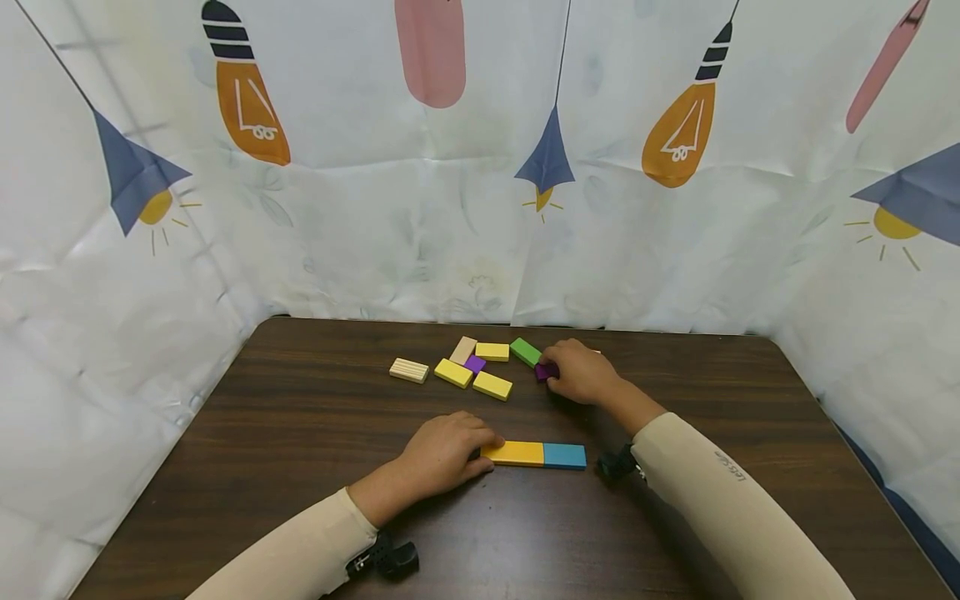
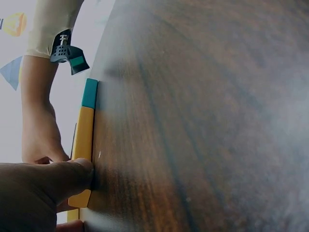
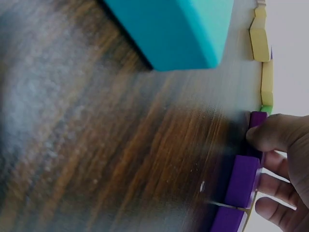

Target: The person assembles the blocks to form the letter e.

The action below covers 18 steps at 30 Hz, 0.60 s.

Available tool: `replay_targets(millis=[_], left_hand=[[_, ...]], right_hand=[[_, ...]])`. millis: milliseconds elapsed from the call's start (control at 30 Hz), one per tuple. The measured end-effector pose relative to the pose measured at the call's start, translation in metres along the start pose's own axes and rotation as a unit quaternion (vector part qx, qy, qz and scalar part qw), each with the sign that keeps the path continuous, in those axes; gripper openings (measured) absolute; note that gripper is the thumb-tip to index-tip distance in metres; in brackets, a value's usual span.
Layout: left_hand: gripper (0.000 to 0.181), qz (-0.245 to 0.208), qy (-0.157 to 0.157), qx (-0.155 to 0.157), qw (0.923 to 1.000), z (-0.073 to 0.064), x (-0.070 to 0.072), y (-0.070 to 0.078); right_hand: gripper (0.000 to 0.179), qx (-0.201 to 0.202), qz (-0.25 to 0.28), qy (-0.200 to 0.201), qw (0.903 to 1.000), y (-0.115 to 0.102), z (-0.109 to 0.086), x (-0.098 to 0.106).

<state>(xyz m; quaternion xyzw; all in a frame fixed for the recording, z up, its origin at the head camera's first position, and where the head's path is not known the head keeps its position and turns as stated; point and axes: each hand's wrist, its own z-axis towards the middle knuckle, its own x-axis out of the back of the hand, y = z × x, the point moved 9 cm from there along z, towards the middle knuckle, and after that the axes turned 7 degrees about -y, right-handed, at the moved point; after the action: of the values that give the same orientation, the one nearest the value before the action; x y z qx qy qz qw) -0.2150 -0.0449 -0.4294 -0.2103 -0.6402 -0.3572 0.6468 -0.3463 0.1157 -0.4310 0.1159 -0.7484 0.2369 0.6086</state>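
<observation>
The left hand (image 1: 446,454), just below the centre of the head view, pinches the left end of an orange-yellow block (image 1: 517,453) between thumb and fingers; the block lies flat on the dark wood-grain table (image 1: 300,483), its right end touching a blue block (image 1: 565,456) in one straight row; in the left wrist view a further yellow piece (image 2: 72,215) shows at the lower left, mostly hidden by the fingers.

The right hand (image 1: 581,372), right of centre and higher in the frame, grips a dark purple block (image 1: 546,372) between thumb and fingers, near a green block (image 1: 526,352); at the lower right of the right wrist view two more purple blocks (image 3: 242,181) lie just beside that hand.

Left of the right hand, in the middle of the head view, sit three yellow blocks (image 1: 492,385), a small violet block (image 1: 475,364) and a plain wooden block (image 1: 462,350) in a loose cluster; a ridged wooden block (image 1: 408,370) lies a little apart at its left; behind the table, across the upper frame, hangs a white sheet (image 1: 337,242) printed with bulbs and lamps.
</observation>
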Motion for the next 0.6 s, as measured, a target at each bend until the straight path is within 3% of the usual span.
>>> replay_targets(millis=[367, 600], left_hand=[[0.025, -0.001, -0.006, -0.003, 1.0000, 0.000, -0.002, 0.000], [0.025, 0.004, -0.003, -0.007, 1.0000, 0.002, 0.000, 0.001]], right_hand=[[0.035, 0.041, -0.022, 0.049, 0.9977, -0.007, -0.004, 0.015], [0.036, 0.023, -0.001, 0.051, 0.9985, -0.005, -0.016, 0.027]])
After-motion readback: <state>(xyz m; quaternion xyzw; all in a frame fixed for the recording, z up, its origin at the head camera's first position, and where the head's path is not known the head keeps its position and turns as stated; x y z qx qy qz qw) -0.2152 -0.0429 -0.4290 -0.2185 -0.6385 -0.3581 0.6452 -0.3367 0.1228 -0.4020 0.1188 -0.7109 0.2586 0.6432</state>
